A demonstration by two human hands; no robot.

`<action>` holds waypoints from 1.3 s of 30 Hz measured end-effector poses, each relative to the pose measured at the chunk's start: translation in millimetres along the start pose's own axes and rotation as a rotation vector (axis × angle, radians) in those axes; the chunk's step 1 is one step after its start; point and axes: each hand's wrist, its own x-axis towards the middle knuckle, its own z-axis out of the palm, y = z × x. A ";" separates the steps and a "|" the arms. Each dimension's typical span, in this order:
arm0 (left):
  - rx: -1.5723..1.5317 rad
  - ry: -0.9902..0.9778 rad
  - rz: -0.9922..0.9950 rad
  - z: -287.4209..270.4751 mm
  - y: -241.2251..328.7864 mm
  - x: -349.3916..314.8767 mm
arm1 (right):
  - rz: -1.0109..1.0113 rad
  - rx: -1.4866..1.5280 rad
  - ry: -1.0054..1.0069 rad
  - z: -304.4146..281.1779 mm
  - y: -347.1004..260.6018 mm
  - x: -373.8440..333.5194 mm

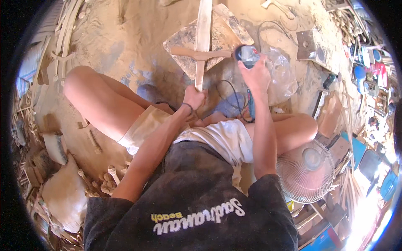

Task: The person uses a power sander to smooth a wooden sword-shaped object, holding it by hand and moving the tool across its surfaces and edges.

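A wooden sword (204, 31) with a curved crosspiece lies over a square, worn wooden block (182, 37), its long part pointing away from me. My left hand (194, 98) is closed round its near end. In my right hand (257, 77) is an angle grinder (248, 55), gripped near its round head; its teal body hangs down along my wrist. The disc side of the head is right beside the crosspiece's right tip; whether they touch I cannot tell. A dark cord (228, 83) loops between my legs near the grinder.
A clear plastic bag (282, 75) lies right of the grinder. Further right are a dusty box (318, 48) and, by my right knee, a round fan (310, 169). Long wooden pieces (63, 37) lie at the far left. A pale sack (65, 194) stands lower left. Sandy ground surrounds me.
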 end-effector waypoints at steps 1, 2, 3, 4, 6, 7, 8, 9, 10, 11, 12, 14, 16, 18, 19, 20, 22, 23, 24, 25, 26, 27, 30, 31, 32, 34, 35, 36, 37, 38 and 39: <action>-0.001 0.014 0.024 -3.5 -5.4 3.0 | 0.022 -0.007 0.015 -0.2 0.0 2.8; 0.000 0.017 0.010 -4.8 -3.4 1.3 | -0.020 0.022 0.053 0.4 1.5 1.5; -0.001 0.023 -0.004 -3.3 -0.7 0.3 | -0.039 0.024 0.027 3.7 0.5 -0.8; -0.003 0.031 -0.020 -1.7 2.1 -0.6 | -0.060 0.026 0.000 6.9 -0.1 -5.5; 0.060 0.042 0.018 -1.6 2.7 -0.1 | -0.124 0.000 -0.062 10.0 -15.1 -18.0; 0.095 0.047 0.034 -1.1 2.9 0.9 | -0.151 -0.001 -0.086 12.8 -25.5 -21.1; 0.109 0.067 0.073 0.7 -2.9 3.0 | -0.174 -0.001 -0.115 14.5 -38.3 -26.9; 0.089 0.078 0.068 0.9 -12.3 5.0 | -0.196 -0.002 -0.145 15.2 -53.1 -32.5; 0.071 0.087 0.063 0.4 -21.9 6.5 | -0.234 -0.009 -0.176 16.7 -68.4 -37.7; 0.051 0.084 0.076 1.0 -16.3 10.6 | -0.255 -0.012 -0.194 20.6 -75.9 -37.0; -0.030 0.060 -0.010 2.6 -12.5 5.8 | -0.274 -0.013 -0.212 24.9 -83.3 -36.4; -0.010 0.071 -0.001 0.7 -14.6 3.6 | -0.351 -0.004 -0.207 31.2 -100.7 -38.6; 0.042 0.109 0.029 1.9 -17.7 5.1 | -0.404 -0.022 -0.266 34.6 -121.7 -37.3; 0.125 0.162 0.083 4.2 -13.2 3.0 | -0.450 -0.022 -0.324 38.4 -134.4 -33.5; 0.118 0.165 0.077 4.9 -10.1 4.3 | -0.464 -0.042 -0.320 40.8 -141.1 -31.7; 0.114 0.172 0.067 6.3 -13.0 7.0 | -0.479 -0.057 -0.322 43.4 -149.9 -30.9; 0.118 0.200 0.079 7.1 -20.5 9.8 | -0.536 -0.070 -0.279 52.2 -156.6 -27.8; 0.123 0.221 0.100 8.2 -21.2 9.2 | -0.526 -0.078 -0.300 49.3 -158.7 -27.8; 0.127 0.242 0.121 9.2 -21.7 8.9 | -0.517 -0.086 -0.320 45.2 -159.9 -27.8; 0.141 0.234 0.101 8.7 -22.5 9.3 | -0.507 -0.094 -0.341 41.1 -160.7 -28.8; 0.154 0.219 0.081 7.8 -19.3 7.4 | -0.496 -0.101 -0.353 38.1 -155.5 -28.7; 0.167 0.204 0.061 6.7 -15.8 5.0 | -0.485 -0.107 -0.366 34.1 -149.0 -28.1; 0.193 0.187 0.044 5.0 -14.2 4.9 | -0.452 -0.109 -0.361 26.3 -124.8 -30.0; 0.196 0.193 0.054 4.5 -15.9 3.3 | -0.440 -0.107 -0.353 25.2 -115.7 -32.7; 0.199 0.198 0.068 3.7 -14.6 2.8 | -0.440 -0.134 -0.316 22.9 -107.0 -34.8; 0.199 0.197 0.078 4.3 -11.6 2.5 | -0.401 -0.092 -0.292 21.5 -85.8 -36.8; 0.197 0.207 0.079 4.3 -12.5 3.2 | -0.386 -0.067 -0.282 18.4 -80.5 -38.0; 0.195 0.217 0.079 4.7 -13.4 3.8 | -0.355 -0.089 -0.281 15.0 -75.1 -38.3; 0.192 0.226 0.080 4.8 -14.8 3.4 | -0.323 -0.110 -0.279 11.3 -69.5 -38.3; 0.095 0.135 0.042 3.0 -14.2 3.5 | -0.287 -0.131 -0.272 5.8 -64.0 -36.7; 0.055 0.120 0.024 3.2 -13.2 2.7 | -0.269 -0.129 -0.247 3.7 -55.5 -32.8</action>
